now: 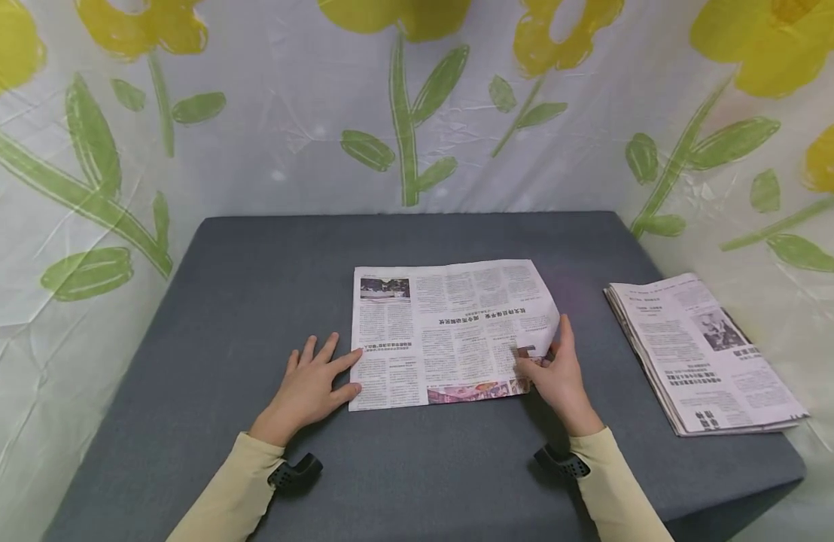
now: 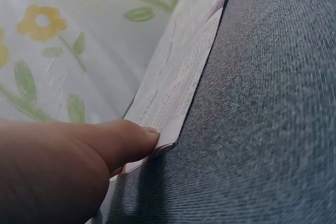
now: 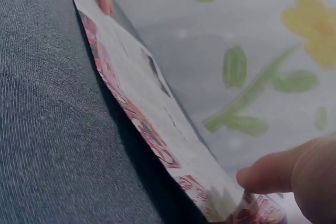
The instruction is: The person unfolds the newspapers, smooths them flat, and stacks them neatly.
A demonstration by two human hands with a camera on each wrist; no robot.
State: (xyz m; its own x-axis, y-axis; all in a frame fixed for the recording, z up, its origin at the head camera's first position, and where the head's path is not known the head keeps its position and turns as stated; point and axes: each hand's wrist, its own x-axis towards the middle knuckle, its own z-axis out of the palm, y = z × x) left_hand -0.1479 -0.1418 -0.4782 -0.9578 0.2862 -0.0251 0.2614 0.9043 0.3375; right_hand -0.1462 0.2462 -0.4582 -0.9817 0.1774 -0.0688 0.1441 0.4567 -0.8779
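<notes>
A folded newspaper sheet (image 1: 451,331) lies on the dark grey table, with a pink and purple picture strip along its near edge. Spread on its left edge is my left hand (image 1: 307,388), its thumb and index finger touching the paper and the other fingers on the tabletop. My right hand (image 1: 561,380) pinches the right end, thumb on top and fingers around the far side, where the paper curls up. In the right wrist view the thumb (image 3: 278,169) presses the lifted corner, and a dark shadow shows under the near edge.
To the right lies a stack of folded newspapers (image 1: 715,361) near the table's right edge. The grey table (image 1: 268,278) is bordered by a white curtain (image 1: 275,113) with yellow flowers and green leaves at the back and sides.
</notes>
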